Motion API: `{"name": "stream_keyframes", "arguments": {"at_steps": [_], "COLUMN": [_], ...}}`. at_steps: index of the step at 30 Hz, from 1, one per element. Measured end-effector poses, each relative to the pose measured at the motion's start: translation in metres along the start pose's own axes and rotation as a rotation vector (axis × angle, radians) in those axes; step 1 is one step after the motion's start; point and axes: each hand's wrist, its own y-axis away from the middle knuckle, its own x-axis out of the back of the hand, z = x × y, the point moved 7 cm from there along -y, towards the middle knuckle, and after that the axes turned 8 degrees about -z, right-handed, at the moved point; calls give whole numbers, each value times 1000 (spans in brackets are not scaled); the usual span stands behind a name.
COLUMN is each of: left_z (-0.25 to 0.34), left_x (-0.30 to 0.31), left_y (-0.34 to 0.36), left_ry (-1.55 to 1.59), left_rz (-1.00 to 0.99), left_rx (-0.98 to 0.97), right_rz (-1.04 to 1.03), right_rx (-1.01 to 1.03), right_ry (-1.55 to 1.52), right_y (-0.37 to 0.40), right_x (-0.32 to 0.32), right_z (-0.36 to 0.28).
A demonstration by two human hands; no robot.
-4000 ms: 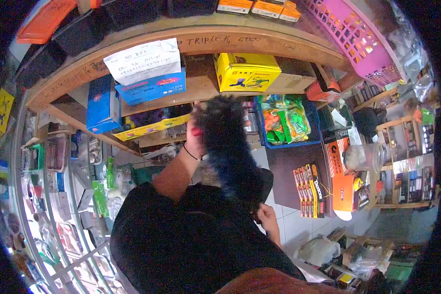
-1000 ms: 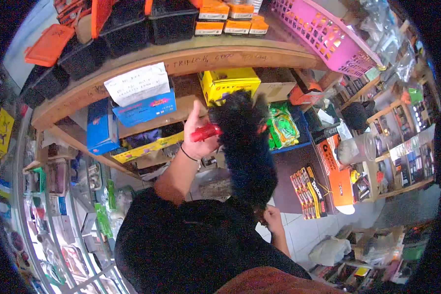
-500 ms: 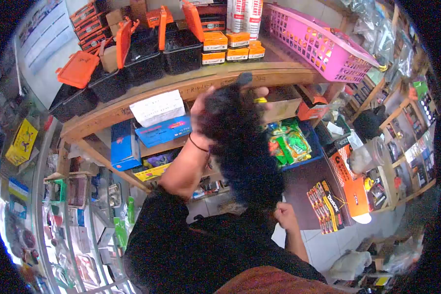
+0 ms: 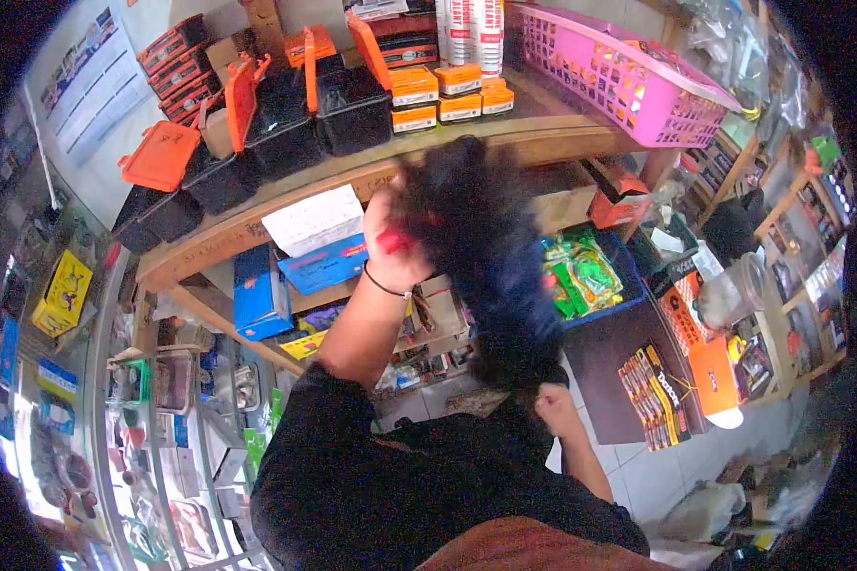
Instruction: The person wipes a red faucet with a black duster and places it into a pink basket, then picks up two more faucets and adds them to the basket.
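Note:
A dark, shaggy bundle [image 4: 500,257], black with a bluish part, hangs in front of me; motion blur hides what it is. My left hand [image 4: 390,233], with a dark band at the wrist, is raised against the bundle's upper left side. Its fingers curl behind the dark mass, and a small red patch [image 4: 397,240] shows at the palm. Lower down, my right hand [image 4: 557,409] makes a fist beside the bundle's bottom end. Whatever that fist holds is hidden.
Black bins with orange lids [image 4: 162,155], small orange boxes [image 4: 414,86] and a pink basket [image 4: 628,90] stand on the wooden shelf [image 4: 562,141]. Below are blue boxes [image 4: 262,295] and a blue tray [image 4: 595,312] of green packets. A glass case [image 4: 105,447] stands left.
The bundle's upper part has shifted and blurred. Fingertips seen at its right side are now hidden, and a red patch shows at my left palm. My right fist stays closed.

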Motion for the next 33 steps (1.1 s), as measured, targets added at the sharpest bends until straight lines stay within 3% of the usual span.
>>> {"name": "stream_keyframes", "arguments": {"at_steps": [2, 3, 4, 6, 7, 8, 10, 11, 12, 14, 16, 18, 20, 22, 23, 24, 26, 27, 30, 31, 32, 33], "left_z": [-13, -15, -13, 7, -3, -5, -17, -20, -18, -8, -14, -25, -25, -10, -9, -17, -26, -29, -25, -23, -24, -26], "left_x": [-16, -10, -7, 26, 4, 6, 2, 0, 0, 24, 25, 16, 16, 47, 49, 39, 25, 27, 25, 29, 30, 30], "left_y": [-6, -9, -6, 9, 8, 6, 1, 0, 3, 11, 7, 2, 3, 11, 13, 14, 12, 6, 13, 20, 19, 16], "left_ry": [-90, -4, -3, 70, 238, 239, -133, -13, -12, 359, 344, -87, -79, -183, -102, -30, -194, -56, -216, 412, 309, 150], "left_rz": [-273, -358, -358, 168, -110, -108, -271, -315, -315, 96, -20, -213, -299, 178, 293, 279, -101, -188, -99, 44, 224, 175], "left_rx": [150, 171, 174, -125, -16, -10, 106, 110, 112, -19, 4, 132, 146, -21, -66, 5, 89, 122, 99, 89, 15, 3], "right_rz": [-89, -96, -94, 33, -12, -7, -89, -86, -38, 13, 1, -61, -129, 22, 42, 43, -109, -109, -70, -41, -9, -10], "right_rx": [58, -11, -12, -113, -40, -42, 6, 7, 1, -8, -146, -132, -114, -66, -157, -160, -144, -144, -55, -119, -182, -185], "right_ry": [58, -39, -41, -268, -134, -137, -14, -13, -74, -139, -70, -63, -52, -113, -232, -234, -19, -18, -17, -145, -274, -275], "right_y": [-1, 0, 0, 3, 3, 4, 5, 5, 5, 8, 12, 13, 11, 13, 16, 18, 18, 19, 18, 20, 22, 24], "right_x": [-6, -3, -4, -3, -2, -3, -8, -7, -2, 0, -3, -5, -6, 4, 1, 0, -8, -6, 1, 0, -2, -2], "right_z": [-6, -5, -4, 7, 10, 10, 5, 9, 16, 20, 21, 16, 16, 20, 27, 24, 15, 17, 18, 22, 25, 22]}}
